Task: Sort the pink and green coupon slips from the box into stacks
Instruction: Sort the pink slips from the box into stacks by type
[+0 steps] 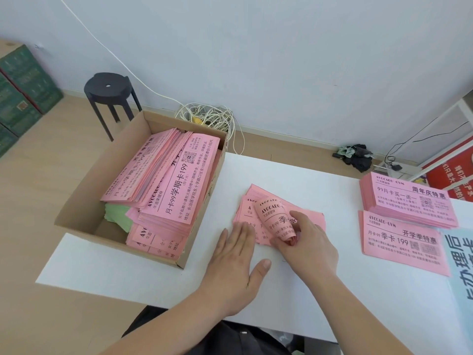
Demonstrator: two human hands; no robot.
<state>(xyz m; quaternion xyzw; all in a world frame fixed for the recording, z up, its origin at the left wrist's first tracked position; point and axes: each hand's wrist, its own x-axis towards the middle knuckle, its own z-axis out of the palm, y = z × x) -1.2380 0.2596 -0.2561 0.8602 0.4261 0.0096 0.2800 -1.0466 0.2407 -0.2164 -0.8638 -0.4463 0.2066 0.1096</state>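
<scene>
A cardboard box (84, 190) on the table's left end holds piles of pink coupon slips (176, 180) and a few green slips (117, 217) underneath. In the middle of the white table (122, 262) lies a loose fan of pink slips (261, 198). My left hand (233, 260) lies flat with straight fingers, pressing the fan's left edge. My right hand (307, 239) pinches a curled-up pink slip (273, 216) lifted off the fan. Two sorted pink stacks sit at the right: a far stack (407, 198) and a near stack (401, 244).
A pale blue printed sheet (460, 262) lies at the table's right edge. Beyond the table are a black stool (110, 90), a tangle of white cable (207, 119), green boxes (20, 96) at the left and a red sign (450, 172) at the right.
</scene>
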